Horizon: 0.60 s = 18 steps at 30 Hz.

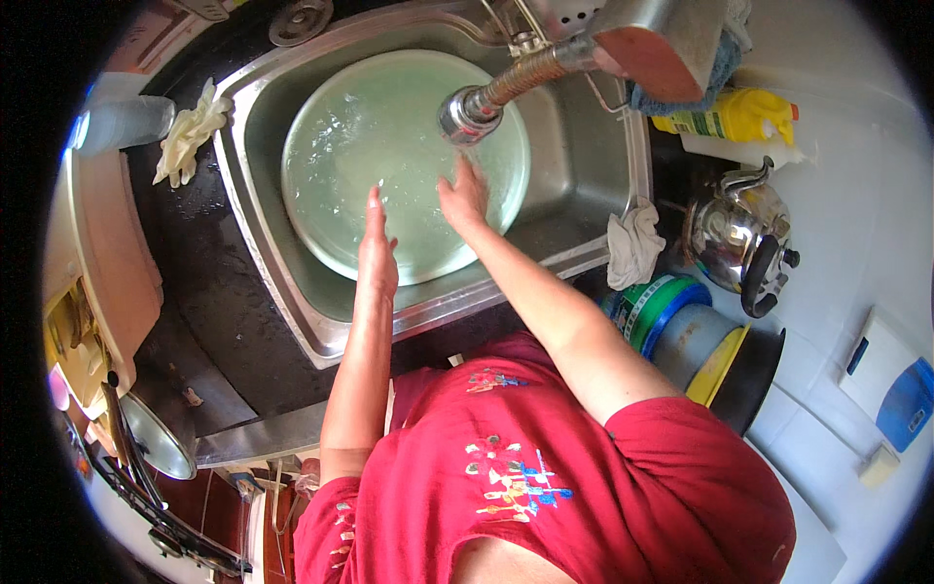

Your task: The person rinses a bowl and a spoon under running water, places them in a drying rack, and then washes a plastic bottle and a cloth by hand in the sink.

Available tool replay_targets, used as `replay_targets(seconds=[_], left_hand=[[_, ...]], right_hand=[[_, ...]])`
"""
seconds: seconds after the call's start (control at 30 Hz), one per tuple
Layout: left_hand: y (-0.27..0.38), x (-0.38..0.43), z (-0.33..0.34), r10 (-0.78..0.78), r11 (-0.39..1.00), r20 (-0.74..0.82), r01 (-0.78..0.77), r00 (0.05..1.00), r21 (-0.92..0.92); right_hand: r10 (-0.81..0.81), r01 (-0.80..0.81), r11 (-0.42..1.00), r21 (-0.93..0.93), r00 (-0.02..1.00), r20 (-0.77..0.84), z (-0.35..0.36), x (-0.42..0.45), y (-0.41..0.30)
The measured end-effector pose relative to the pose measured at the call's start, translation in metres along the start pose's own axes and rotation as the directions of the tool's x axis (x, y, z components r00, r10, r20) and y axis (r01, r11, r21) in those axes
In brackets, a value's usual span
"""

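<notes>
A round pale green basin (343, 219) with liquid in it stands inside the stainless steel sink (591, 182). My left hand (377, 244) is over the near part of the basin, held edge-on with its fingers pointing away from me, and it holds nothing. To its right, my right hand (465, 191) is under the faucet's spray head (469, 117), fingers apart and slightly blurred, with nothing seen in it. Ripples and bright glints show on the liquid. A flexible metal faucet hose (522, 79) leads to the spray head from the upper right.
Left of the sink lie pale rubber gloves (191, 135) beside a clear plastic container (128, 124). A white cloth (633, 244) hangs at the sink's right corner. Further right are a metal kettle (737, 233), a yellow bottle (737, 117) and stacked tubs (678, 321).
</notes>
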State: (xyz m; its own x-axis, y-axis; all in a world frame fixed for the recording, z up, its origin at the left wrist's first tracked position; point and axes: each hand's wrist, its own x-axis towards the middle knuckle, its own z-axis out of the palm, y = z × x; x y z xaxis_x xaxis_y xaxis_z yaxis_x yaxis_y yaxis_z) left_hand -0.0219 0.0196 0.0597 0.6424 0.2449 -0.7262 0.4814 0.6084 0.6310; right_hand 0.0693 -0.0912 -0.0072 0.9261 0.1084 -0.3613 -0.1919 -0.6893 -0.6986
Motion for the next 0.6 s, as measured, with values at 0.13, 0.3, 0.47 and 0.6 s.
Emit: replay_targets(seconds=[0.13,0.3,0.47,0.6], left_hand=[[-0.01,0.01,0.001,-0.114,0.993,-0.045,0.112,0.992,-0.04],[-0.015,0.039,-0.01,-0.129,0.962,0.141,0.158,0.982,-0.224],[0.033,0.005,-0.027,0.154,0.863,0.037,-0.152,0.987,0.481],[0.022,-0.024,-0.069,0.27,0.724,0.004,-0.206,0.963,0.659]], right_hand=[[0.248,-0.463,0.716,0.523,0.868,0.43,0.003,-0.018,-0.019],[-0.034,-0.391,0.765,0.512,0.769,0.638,-0.056,-0.048,-0.081],[-0.341,0.419,0.685,-0.596,0.907,0.246,-0.182,-0.05,-0.051],[-0.158,0.049,0.58,-0.813,0.986,-0.053,-0.264,-0.072,0.029]])
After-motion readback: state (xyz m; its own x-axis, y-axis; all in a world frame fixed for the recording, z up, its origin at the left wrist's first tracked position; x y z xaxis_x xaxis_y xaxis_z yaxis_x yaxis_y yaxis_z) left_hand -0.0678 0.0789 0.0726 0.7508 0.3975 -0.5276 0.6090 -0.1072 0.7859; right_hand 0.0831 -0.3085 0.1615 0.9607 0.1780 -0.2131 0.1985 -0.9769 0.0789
